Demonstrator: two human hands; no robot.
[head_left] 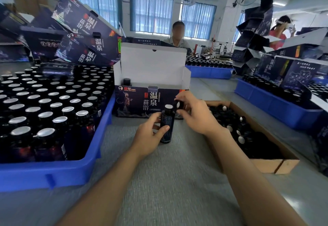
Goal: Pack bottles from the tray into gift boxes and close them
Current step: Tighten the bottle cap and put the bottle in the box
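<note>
While the left hand (150, 137) is gripping a bottle (167, 119) upright, the right hand (197, 115) is pinching a black cap (179, 104) beside its top. The open gift box (152, 66) is standing beyond both hands.

Single head-worn wide-angle view; faces forward, down; close above left hand (149, 137), right hand (197, 115), table (168, 181).

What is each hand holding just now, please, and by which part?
The left hand grips the dark bottle round its body; the right hand pinches a black cap by its sides.
</note>
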